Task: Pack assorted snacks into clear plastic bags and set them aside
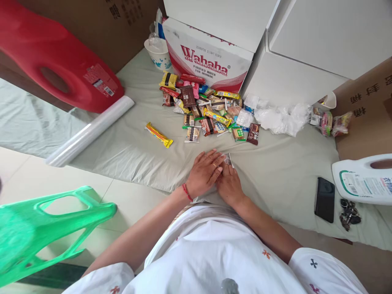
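Note:
My left hand [204,171], with a red cord at its wrist, lies flat with its fingers stretched out and slightly apart. Its fingertips reach across toward my right hand [229,183]. The right hand's fingers are together over a small snack packet [228,158]; only a dark-and-clear end of the packet shows beyond them. Both hands rest on the pale green sheet [275,175] close to my body. Just beyond is a heap of wrapped snacks [211,108], with a brown cocoa packet [253,134] at its near right. One yellow-wrapped bar [159,134] lies apart on the left.
A white Wahaha box [208,57] and crumpled clear plastic [281,118] stand behind. At left are a red jug [58,61], a film roll [92,130] and a green stool [58,228]. A phone [324,199], keys [349,214] and a white bottle [364,179] lie right.

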Action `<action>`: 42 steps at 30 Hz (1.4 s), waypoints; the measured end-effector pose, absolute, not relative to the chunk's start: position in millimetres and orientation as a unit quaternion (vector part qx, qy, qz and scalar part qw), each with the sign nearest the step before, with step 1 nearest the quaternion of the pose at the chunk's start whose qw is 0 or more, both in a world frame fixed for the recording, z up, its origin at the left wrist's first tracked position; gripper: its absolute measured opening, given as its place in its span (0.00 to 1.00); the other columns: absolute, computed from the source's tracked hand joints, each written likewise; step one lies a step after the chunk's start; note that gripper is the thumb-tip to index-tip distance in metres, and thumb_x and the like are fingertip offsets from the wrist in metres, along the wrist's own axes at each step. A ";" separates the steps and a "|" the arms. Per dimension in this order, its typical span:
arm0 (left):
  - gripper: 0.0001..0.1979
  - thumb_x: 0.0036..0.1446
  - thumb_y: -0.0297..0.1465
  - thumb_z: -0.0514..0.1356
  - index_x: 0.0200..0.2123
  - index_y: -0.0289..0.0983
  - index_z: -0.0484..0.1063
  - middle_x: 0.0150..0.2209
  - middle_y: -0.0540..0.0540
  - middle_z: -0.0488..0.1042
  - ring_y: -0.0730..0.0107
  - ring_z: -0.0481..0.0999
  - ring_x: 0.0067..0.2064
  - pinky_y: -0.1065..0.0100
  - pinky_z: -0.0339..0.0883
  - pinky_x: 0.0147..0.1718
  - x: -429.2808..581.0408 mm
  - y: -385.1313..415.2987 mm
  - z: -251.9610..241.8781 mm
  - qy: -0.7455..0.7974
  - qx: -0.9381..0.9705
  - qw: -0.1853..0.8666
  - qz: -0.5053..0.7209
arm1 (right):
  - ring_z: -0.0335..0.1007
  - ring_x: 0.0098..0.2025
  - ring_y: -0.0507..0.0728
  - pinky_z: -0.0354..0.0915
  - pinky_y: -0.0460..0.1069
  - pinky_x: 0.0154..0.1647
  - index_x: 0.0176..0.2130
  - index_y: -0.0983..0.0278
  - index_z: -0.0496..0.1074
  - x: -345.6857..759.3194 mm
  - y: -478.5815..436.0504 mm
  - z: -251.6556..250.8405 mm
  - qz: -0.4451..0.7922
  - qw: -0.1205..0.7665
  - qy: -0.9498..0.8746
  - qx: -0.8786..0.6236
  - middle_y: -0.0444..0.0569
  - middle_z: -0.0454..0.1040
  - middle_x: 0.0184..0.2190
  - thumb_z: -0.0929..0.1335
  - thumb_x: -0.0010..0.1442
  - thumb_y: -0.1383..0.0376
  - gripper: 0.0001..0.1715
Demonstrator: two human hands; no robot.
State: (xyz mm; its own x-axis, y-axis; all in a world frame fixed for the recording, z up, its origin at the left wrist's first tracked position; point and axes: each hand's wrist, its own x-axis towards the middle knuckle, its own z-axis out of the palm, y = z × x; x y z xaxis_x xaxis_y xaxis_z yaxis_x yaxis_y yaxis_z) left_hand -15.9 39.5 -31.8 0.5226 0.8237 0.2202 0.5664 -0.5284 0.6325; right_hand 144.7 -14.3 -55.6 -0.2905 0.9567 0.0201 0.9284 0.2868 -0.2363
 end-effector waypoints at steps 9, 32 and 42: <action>0.29 0.73 0.44 0.43 0.71 0.38 0.58 0.69 0.38 0.65 0.56 0.62 0.70 0.46 0.46 0.70 -7.0 44.9 -55.5 0.443 0.866 0.176 0.151 | 0.60 0.65 0.69 0.59 0.66 0.64 0.66 0.65 0.67 167.6 -43.1 -36.8 0.132 0.083 -0.842 -0.517 0.60 0.60 0.70 0.67 0.70 0.59 0.29; 0.28 0.67 0.53 0.51 0.46 0.37 0.79 0.42 0.42 0.82 0.58 0.79 0.44 0.61 0.70 0.45 -24.2 62.7 12.6 0.345 0.640 0.644 0.238 | 0.76 0.47 0.61 0.71 0.54 0.49 0.56 0.62 0.76 213.1 11.8 -0.4 0.323 0.307 -0.749 -0.490 0.53 0.80 0.49 0.66 0.70 0.52 0.23; 0.25 0.44 0.33 0.76 0.46 0.40 0.74 0.38 0.50 0.77 0.69 0.79 0.38 0.69 0.72 0.35 26.4 40.9 -4.9 0.370 0.214 0.799 0.423 | 0.65 0.26 0.52 0.66 0.47 0.26 0.38 0.63 0.72 164.0 -14.2 -21.5 0.679 0.407 -0.336 -0.511 0.42 0.71 0.26 0.71 0.58 0.38 0.30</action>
